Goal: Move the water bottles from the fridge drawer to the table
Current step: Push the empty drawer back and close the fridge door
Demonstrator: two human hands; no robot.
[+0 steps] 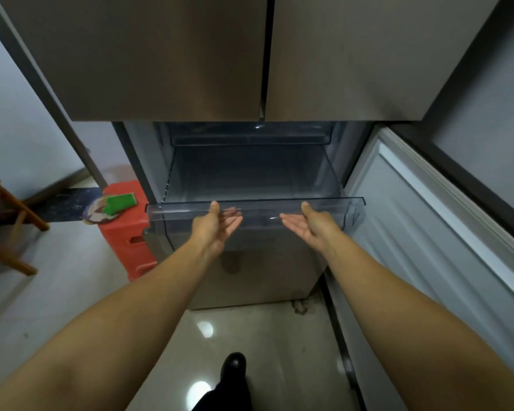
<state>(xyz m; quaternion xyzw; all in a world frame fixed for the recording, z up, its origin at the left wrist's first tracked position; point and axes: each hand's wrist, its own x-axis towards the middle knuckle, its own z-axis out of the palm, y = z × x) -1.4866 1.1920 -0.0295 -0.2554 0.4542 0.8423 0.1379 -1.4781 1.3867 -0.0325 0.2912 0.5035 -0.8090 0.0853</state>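
The clear plastic fridge drawer (258,203) is pulled out of the lower compartment, and I see nothing inside it. No water bottle and no table are in view. My left hand (214,229) is at the drawer's front, left of centre, thumb tip touching the top rim, fingers spread and palm turned inward. My right hand (312,229) mirrors it right of centre, thumb against the rim, fingers straight and apart. Neither hand holds anything.
The lower fridge door (428,221) stands open on the right. Two closed upper doors (190,54) hang above the drawer. A red plastic stool (128,235) carrying a green object (120,201) sits left of the fridge, with a wooden chair (3,221) further left. My black shoe (233,369) is on the glossy floor.
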